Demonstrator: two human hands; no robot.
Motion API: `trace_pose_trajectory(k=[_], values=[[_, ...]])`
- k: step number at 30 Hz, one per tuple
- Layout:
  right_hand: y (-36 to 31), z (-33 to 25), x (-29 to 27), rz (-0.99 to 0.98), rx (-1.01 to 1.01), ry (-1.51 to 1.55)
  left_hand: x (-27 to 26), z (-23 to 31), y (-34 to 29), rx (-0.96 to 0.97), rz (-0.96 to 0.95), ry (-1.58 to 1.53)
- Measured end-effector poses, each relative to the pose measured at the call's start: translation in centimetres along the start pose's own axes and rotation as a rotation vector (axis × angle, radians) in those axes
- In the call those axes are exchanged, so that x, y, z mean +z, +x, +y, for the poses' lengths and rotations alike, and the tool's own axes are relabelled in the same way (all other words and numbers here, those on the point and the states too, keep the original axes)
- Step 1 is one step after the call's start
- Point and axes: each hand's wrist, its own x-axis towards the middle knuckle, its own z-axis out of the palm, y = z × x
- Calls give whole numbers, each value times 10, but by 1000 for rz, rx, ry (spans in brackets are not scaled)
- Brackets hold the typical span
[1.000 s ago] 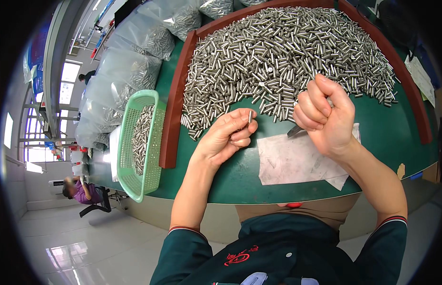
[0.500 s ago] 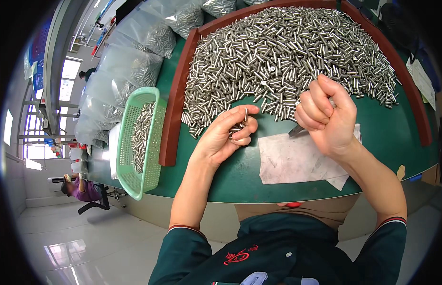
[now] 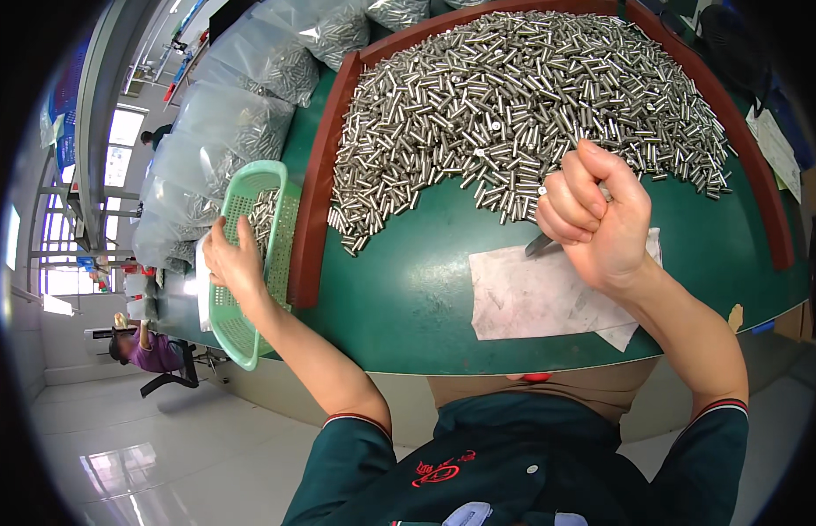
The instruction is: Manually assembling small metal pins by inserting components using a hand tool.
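Observation:
My left hand (image 3: 234,260) is over the light-green plastic basket (image 3: 283,232), its fingers spread. Short silvery metal pins (image 3: 264,217) lie inside, partly covered by that hand; no pin shows between its fingers. Closed in a fist, my right hand (image 3: 595,215) grips a dark flat tool (image 3: 538,245). Only one end of the tool sticks out below the fist, so its kind cannot be made out. Beyond the fist spreads a large heap of similar metal pins (image 3: 522,96). Beneath the tool lies a stained whitish cloth (image 3: 531,294).
Dark red rails (image 3: 315,228) border the heap on the green table (image 3: 408,289). Clear plastic bags of pins (image 3: 219,131) stand along the left side. A person in purple (image 3: 158,355) sits far off at the left. White paper (image 3: 776,149) lies beyond the right rail.
My left hand has moved left from the table by the heap to the basket. The pins it was holding no longer show in it. My right hand stays closed in nearly the same place.

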Motion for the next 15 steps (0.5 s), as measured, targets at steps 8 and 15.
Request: trace_pose_trajectory(k=[8,15], values=[[-1,-3,-4,9,-3,-8,0,134,-60,393,-277,-927],[-2,-1,0,-13,-1,12,5,172,-101,641,-426,-743]])
